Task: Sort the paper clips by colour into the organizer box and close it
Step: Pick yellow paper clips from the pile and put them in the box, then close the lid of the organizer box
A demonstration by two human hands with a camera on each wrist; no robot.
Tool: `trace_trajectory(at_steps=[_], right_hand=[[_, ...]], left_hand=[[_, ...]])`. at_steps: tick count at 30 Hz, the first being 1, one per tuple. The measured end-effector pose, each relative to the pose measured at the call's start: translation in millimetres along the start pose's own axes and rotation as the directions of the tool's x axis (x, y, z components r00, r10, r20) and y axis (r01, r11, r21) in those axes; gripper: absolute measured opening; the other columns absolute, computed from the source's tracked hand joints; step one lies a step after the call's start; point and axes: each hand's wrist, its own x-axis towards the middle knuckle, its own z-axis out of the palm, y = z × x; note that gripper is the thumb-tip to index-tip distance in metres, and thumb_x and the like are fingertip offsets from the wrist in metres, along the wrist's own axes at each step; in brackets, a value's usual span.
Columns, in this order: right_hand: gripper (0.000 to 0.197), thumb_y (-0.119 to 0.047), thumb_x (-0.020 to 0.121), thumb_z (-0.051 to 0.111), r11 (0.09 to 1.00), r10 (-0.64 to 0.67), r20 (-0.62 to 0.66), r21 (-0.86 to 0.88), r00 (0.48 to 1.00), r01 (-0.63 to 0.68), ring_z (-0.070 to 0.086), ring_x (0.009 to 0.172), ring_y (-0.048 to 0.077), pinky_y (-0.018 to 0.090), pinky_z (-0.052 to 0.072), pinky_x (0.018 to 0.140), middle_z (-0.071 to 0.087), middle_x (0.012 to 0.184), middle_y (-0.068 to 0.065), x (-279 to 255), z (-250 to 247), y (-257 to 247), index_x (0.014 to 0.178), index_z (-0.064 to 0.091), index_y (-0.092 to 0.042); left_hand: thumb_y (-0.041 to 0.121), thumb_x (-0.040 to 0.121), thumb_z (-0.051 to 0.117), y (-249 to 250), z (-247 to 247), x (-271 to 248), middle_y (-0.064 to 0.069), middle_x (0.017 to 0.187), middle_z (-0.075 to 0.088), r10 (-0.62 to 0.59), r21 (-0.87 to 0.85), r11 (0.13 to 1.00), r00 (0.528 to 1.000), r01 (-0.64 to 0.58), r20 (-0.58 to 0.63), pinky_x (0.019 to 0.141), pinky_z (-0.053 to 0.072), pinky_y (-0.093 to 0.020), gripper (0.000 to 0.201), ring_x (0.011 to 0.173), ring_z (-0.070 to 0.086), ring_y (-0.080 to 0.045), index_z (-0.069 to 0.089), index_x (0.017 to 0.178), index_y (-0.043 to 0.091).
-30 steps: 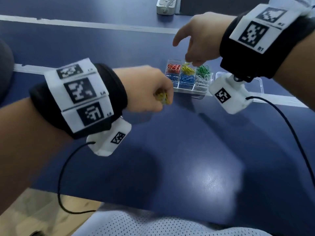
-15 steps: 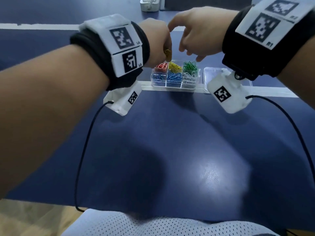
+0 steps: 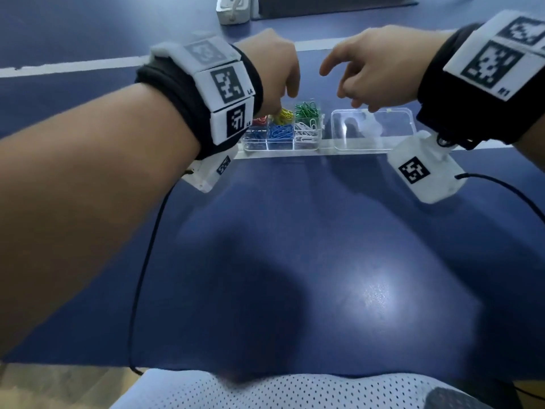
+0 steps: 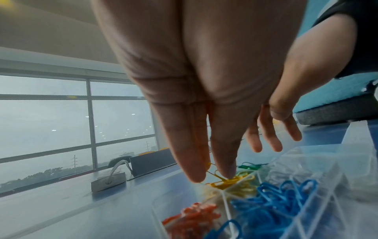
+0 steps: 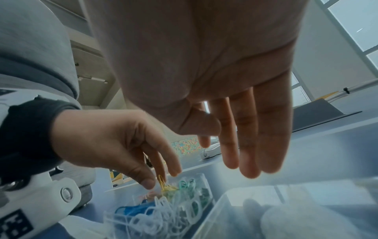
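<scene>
Clips sit sorted in the clear box (image 3: 281, 144) on the blue tabletop (image 3: 295, 246): red (image 4: 194, 215), yellow (image 3: 285, 114) and green (image 3: 306, 109) along the far row, blue (image 3: 278, 132) and white (image 3: 306, 131) in the near row. The lid (image 3: 373, 129) lies open flat to the right of the compartments. Left hand (image 3: 272, 69) reaches down over the yellow compartment, its fingers (image 4: 194, 153) long and close together, tips at the yellow pile with a yellow clip (image 5: 161, 181) between them; whether it is pinched or already loose cannot be told. Right hand (image 3: 374, 64) hovers above the lid's far edge, fingers (image 5: 249, 137) straight and relaxed, holding nothing. A power strip (image 3: 233, 8) lies at the far side of the tabletop.
</scene>
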Motion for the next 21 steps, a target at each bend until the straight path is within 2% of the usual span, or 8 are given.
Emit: trace_trajectory(at_steps=[5,9,13,15,18,21], right_hand=[[0.049,-0.013,0.083,0.038,1.0,0.009,0.013,0.006,1.0,-0.009,0.07,0.071,0.021,0.04,0.055,0.087,0.072,0.09,-0.003,-5,4,8,0.121,0.054,-0.04],[0.045,-0.014,0.084,0.038,0.999,-0.002,-0.004,0.032,1.0,0.002,0.069,0.069,0.021,0.037,0.054,0.086,0.073,0.086,-0.002,-9,5,9,0.117,0.056,-0.039],[0.043,-0.013,0.085,0.037,0.997,-0.022,0.003,0.068,1.0,0.022,0.068,0.073,0.026,0.039,0.055,0.086,0.072,0.089,0.001,-14,7,8,0.117,0.058,-0.033],[0.045,-0.012,0.085,0.037,0.998,-0.03,0.007,0.064,1.0,0.03,0.066,0.078,0.026,0.039,0.054,0.087,0.07,0.092,0.001,-15,8,7,0.118,0.059,-0.032],[0.045,-0.013,0.086,0.037,0.999,-0.033,0.006,0.037,0.999,0.033,0.056,0.094,0.024,0.038,0.049,0.093,0.061,0.096,-0.001,-16,11,10,0.12,0.058,-0.033],[0.044,-0.014,0.085,0.039,0.999,-0.03,-0.011,0.023,0.999,0.03,0.051,0.096,0.022,0.038,0.047,0.094,0.062,0.099,-0.002,-18,10,14,0.119,0.059,-0.033]], left_hand=[[0.008,0.084,0.064,-8,0,-5,0.0,0.108,0.071,-0.045,-0.093,0.995,0.999,0.043,-0.016,0.087,0.044,-0.029,0.037,0.096,0.064,-0.017,0.064,0.119,0.021],[0.012,0.082,0.068,-18,2,-4,-0.002,0.105,0.069,-0.059,-0.074,0.996,0.998,0.057,-0.032,0.079,0.039,-0.025,0.028,0.085,0.055,-0.013,0.068,0.11,0.017],[0.016,0.082,0.069,-20,2,1,0.0,0.083,0.064,-0.059,-0.057,0.997,0.998,0.059,-0.001,0.071,0.038,-0.027,0.017,0.077,0.053,-0.014,0.074,0.098,0.016],[0.015,0.083,0.067,-19,4,3,0.0,0.078,0.061,-0.049,-0.04,0.998,0.999,0.049,0.016,0.07,0.038,-0.027,0.016,0.076,0.052,-0.014,0.075,0.096,0.016],[0.012,0.085,0.062,-16,8,4,0.0,0.075,0.059,-0.027,-0.019,0.999,0.999,0.028,0.016,0.07,0.038,-0.027,0.017,0.075,0.051,-0.016,0.076,0.095,0.016],[0.012,0.086,0.055,-18,8,0,-0.003,0.083,0.063,-0.033,-0.051,0.998,0.999,0.031,-0.029,0.073,0.038,-0.027,0.02,0.077,0.049,-0.017,0.072,0.097,0.015]])
